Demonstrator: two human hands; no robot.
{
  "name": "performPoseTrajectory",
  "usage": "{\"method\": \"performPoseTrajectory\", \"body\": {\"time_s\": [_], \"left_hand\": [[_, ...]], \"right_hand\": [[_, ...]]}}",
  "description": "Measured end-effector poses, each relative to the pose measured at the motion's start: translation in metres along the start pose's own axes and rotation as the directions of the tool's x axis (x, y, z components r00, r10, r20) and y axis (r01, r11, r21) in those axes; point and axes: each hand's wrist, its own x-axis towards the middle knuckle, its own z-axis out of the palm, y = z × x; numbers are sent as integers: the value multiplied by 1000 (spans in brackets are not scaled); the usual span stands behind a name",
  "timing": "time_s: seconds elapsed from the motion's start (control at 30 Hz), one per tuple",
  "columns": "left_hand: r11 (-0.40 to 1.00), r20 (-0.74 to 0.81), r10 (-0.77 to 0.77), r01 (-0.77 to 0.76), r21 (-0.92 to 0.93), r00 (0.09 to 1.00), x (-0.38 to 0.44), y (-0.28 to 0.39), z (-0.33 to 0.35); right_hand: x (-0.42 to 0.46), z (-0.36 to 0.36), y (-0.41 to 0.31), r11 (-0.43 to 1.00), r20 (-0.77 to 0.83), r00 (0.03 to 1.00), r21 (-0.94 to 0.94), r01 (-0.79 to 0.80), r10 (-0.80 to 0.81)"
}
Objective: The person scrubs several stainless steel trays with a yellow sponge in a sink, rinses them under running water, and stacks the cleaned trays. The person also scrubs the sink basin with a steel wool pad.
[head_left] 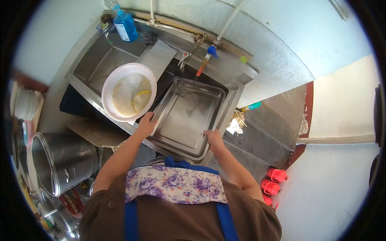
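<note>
A rectangular metal tray (184, 120) rests over the right basin of a steel sink, tilted in the picture. My left hand (147, 125) grips its left edge, and my right hand (213, 139) grips its right edge, thumb over the rim. Water seems to run into the tray's far end from a tap with a blue handle (212, 51) and an orange hose (201, 68). Beside my left hand, a pale plastic basin (107, 104) holds cloudy water and something yellow (142, 93). My fingers under the tray's rim are partly hidden.
A blue pump bottle (125, 28) stands at the sink's far left corner. A second tap (183, 60) is behind the tray. Large metal pots (69, 162) stand at lower left. Several red thermos-like containers (276, 174) are on the floor at right, near a step and a straw broom (240, 117).
</note>
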Motion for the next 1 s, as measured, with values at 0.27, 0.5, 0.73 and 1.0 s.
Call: {"method": "performPoseTrajectory", "body": {"time_s": [0.27, 0.5, 0.73, 1.0], "left_hand": [[953, -80, 111, -83, 292, 991, 41, -18, 23], [929, 115, -214, 238, -283, 970, 31, -17, 44], [553, 291, -434, 507, -661, 853, 50, -39, 73], [651, 102, -386, 349, -674, 917, 75, -13, 62]], "right_hand": [[-15, 33, 25, 926, -193, 977, 346, 152, -89], [-7, 54, 29, 827, -309, 943, 492, 273, -127], [-16, 90, 28, 808, -287, 951, 528, 260, -118], [-1, 31, -8, 805, -122, 961, 526, 274, -247]]}}
